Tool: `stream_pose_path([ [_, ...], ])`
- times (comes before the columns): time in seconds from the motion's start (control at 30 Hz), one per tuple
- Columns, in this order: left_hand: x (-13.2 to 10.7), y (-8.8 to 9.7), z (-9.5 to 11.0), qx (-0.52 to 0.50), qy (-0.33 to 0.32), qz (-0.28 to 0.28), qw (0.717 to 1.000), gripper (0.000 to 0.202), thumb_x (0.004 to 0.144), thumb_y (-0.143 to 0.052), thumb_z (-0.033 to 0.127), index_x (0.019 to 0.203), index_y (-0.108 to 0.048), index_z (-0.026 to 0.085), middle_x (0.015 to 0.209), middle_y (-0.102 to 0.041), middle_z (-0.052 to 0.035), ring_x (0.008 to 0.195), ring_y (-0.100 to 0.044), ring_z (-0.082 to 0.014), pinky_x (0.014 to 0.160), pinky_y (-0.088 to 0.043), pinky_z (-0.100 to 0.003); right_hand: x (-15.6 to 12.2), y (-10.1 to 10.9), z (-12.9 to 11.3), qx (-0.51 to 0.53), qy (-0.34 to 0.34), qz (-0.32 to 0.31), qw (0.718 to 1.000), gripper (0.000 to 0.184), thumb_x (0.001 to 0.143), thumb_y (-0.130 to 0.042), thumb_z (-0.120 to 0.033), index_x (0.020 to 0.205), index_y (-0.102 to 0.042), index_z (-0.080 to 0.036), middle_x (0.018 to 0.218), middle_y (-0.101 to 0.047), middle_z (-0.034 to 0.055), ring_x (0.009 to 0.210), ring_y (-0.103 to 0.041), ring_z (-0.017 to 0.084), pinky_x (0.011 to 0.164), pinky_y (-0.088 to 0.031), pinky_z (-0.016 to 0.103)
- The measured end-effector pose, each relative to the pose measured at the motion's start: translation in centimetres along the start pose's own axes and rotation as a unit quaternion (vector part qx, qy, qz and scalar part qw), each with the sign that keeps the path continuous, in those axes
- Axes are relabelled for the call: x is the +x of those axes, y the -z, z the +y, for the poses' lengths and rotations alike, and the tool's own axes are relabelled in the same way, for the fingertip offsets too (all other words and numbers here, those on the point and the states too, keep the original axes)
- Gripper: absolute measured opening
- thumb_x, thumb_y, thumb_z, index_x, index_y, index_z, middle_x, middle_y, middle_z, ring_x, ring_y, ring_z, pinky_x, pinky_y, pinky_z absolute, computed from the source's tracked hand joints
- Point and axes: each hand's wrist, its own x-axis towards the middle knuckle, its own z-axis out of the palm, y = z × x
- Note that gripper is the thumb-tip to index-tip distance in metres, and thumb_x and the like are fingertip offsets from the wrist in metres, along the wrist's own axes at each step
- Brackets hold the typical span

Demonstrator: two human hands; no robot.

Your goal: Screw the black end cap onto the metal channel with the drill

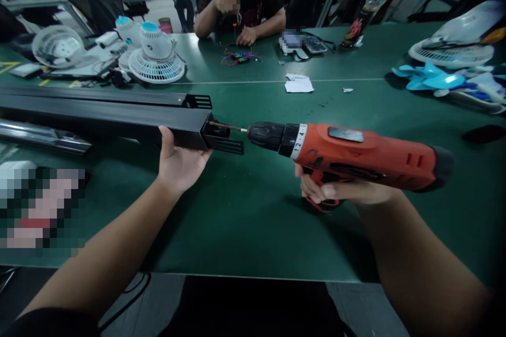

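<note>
My right hand (322, 189) is wrapped round the handle of a red and black cordless drill (363, 155), which points left. A long thin bit (227, 126) runs from its chuck to the open end of a long black rectangular tube (174, 126). Whether the tip touches a screw there is too small to tell. Under the tube's end, my left hand (184, 163) supports it, thumb up along the near side and fingers hidden beneath. A slotted black bracket (225, 144) sticks out of that end. Behind lies a second black tube (130, 97) with a similar bracket.
On the green table (253, 231) a shiny metal tube (43, 134) lies at left. White fans (156, 63) stand at the back left, blue fan blades (430, 78) at right. Paper (299, 83) lies mid-table. Opposite, a person (241, 5) handles wired parts. A bottle (369, 10) stands behind.
</note>
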Motion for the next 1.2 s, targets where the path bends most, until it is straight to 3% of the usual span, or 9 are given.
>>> stream_pose_path([
  [0.4,-0.01,0.09,0.04,-0.01,0.001,-0.001,1.0,0.089,0.102,-0.07,0.093,0.17,-0.069,0.036,0.172,-0.075,-0.0065,0.187,-0.035,-0.0396,0.147,-0.043,-0.055,-0.35,0.18,0.28,-0.011,-0.008,0.015,1.0,0.038,0.101,-0.096,-0.047,0.13,-0.084,-0.026,0.073,-0.074,-0.0019,0.057,-0.073,0.02,0.06,-0.071,0.038],
  [0.6,-0.15,-0.27,0.23,-0.007,-0.004,-0.002,1.0,0.074,0.109,-0.064,0.09,0.153,-0.081,0.033,0.168,-0.077,0.0011,0.187,-0.035,-0.0337,0.151,-0.036,-0.052,-0.41,0.28,0.49,-0.006,-0.016,0.013,1.0,0.039,0.101,-0.096,-0.048,0.13,-0.083,-0.025,0.074,-0.074,-0.0017,0.058,-0.073,0.02,0.06,-0.07,0.038],
  [0.77,-0.32,-0.51,0.39,-0.011,-0.001,-0.018,1.0,0.075,0.116,-0.048,0.089,0.146,-0.084,0.03,0.154,-0.085,0.0084,0.188,-0.028,-0.0361,0.152,-0.03,-0.051,-0.32,0.25,0.37,-0.01,-0.015,0.01,1.0,0.039,0.101,-0.096,-0.049,0.13,-0.084,-0.026,0.072,-0.073,-0.0022,0.058,-0.073,0.021,0.06,-0.069,0.037],
  [0.97,-0.16,-0.19,0.18,-0.01,-0.003,-0.006,1.0,0.076,0.11,-0.06,0.09,0.147,-0.084,0.028,0.159,-0.083,0.0017,0.188,-0.029,-0.0421,0.151,-0.032,-0.055,-0.3,0.2,0.32,-0.014,-0.01,0.015,1.0,0.038,0.1,-0.096,-0.047,0.129,-0.084,-0.027,0.068,-0.071,-0.0037,0.056,-0.073,0.021,0.059,-0.069,0.038],
  [1.1,-0.09,-0.23,0.03,-0.013,-0.001,0.011,1.0,0.083,0.104,-0.069,0.091,0.164,-0.074,0.034,0.169,-0.076,-0.0055,0.186,-0.035,-0.0402,0.148,-0.041,-0.054,-0.13,0.15,0.12,-0.011,-0.01,0.006,1.0,0.037,0.101,-0.095,-0.047,0.129,-0.083,-0.026,0.07,-0.072,-0.0035,0.056,-0.073,0.02,0.058,-0.068,0.036],
  [1.2,-0.01,-0.1,-0.02,-0.023,-0.002,0.007,1.0,0.086,0.105,-0.068,0.091,0.172,-0.067,0.037,0.17,-0.075,-0.0052,0.186,-0.037,-0.0397,0.146,-0.044,-0.054,-0.03,0.13,0.0,-0.01,-0.009,0.004,1.0,0.038,0.101,-0.095,-0.048,0.13,-0.082,-0.026,0.071,-0.072,-0.0036,0.056,-0.072,0.02,0.057,-0.067,0.036],
])
